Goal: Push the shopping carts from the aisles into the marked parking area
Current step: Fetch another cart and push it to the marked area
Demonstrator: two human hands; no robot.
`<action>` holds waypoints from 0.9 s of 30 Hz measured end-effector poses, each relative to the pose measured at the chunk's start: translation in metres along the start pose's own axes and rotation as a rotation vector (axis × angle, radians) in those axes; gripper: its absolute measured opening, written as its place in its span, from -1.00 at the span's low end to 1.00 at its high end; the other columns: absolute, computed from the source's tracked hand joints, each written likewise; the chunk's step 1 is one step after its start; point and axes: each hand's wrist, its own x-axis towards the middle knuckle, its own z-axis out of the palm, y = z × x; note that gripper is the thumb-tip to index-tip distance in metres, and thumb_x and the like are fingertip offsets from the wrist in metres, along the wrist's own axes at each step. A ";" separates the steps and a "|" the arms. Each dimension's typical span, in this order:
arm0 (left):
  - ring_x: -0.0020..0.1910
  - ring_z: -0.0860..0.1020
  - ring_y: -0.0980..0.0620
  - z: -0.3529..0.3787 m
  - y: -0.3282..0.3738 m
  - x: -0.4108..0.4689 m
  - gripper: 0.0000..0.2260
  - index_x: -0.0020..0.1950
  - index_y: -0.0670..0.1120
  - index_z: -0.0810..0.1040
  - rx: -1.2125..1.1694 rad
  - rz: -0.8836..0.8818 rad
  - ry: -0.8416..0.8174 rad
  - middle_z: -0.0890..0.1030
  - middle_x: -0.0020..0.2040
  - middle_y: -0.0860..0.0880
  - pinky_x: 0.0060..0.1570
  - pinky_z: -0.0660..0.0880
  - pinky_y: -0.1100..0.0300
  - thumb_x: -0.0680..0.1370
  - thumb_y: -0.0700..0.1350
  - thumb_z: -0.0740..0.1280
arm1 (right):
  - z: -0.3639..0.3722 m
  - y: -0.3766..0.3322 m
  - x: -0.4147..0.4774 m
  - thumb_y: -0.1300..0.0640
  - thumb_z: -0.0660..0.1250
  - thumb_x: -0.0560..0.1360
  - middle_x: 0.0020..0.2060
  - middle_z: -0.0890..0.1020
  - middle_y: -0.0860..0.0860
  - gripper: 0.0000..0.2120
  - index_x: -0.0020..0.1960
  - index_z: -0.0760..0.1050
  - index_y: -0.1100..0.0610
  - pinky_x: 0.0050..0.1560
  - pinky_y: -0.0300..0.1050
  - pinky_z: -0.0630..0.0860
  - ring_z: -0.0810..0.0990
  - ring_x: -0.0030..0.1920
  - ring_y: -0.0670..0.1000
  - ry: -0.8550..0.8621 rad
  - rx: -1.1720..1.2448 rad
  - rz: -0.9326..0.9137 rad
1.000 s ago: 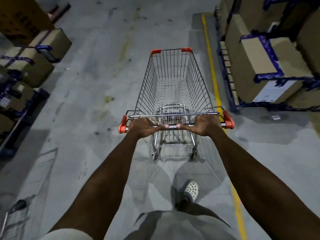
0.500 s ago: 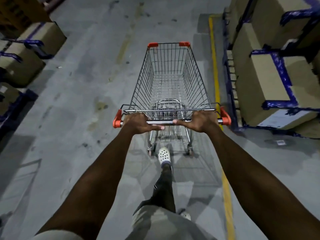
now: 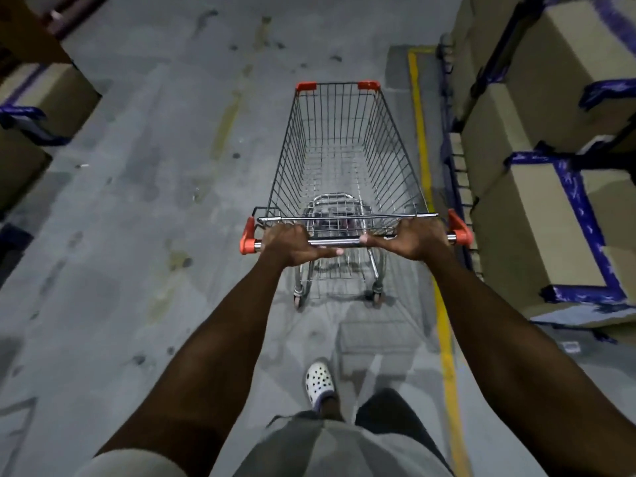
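An empty wire shopping cart (image 3: 339, 156) with orange corner caps stands straight ahead of me on the grey concrete floor. Its chrome handle bar (image 3: 347, 242) runs between two orange end pieces. My left hand (image 3: 292, 244) grips the left part of the bar and my right hand (image 3: 414, 239) grips the right part, both arms stretched out. The cart's rear wheels are visible below the handle. A yellow floor line (image 3: 422, 156) runs along the cart's right side.
Stacked cardboard boxes with blue strapping (image 3: 550, 187) on a pallet crowd the right side, close to the cart. More boxes (image 3: 38, 108) sit at the left edge. The concrete aisle (image 3: 165, 187) stretches ahead between them. My white clog (image 3: 319, 381) is below the cart.
The cart has rolled forward along the aisle beside the yellow line, and the boxes on both sides have slid back toward me. My foot has swapped position mid-step. Both hands keep their grip.
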 end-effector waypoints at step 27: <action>-0.09 0.64 -0.05 -0.188 -0.042 0.614 0.04 0.03 0.04 0.72 -0.058 -0.100 0.031 0.72 -0.11 -0.03 0.09 0.55 0.03 0.09 0.80 -0.03 | -0.159 0.161 0.608 -0.81 -0.19 0.19 -0.29 0.63 0.08 0.05 -0.31 0.59 0.10 -0.10 -0.03 0.41 0.55 -0.24 0.10 0.029 -0.011 -0.045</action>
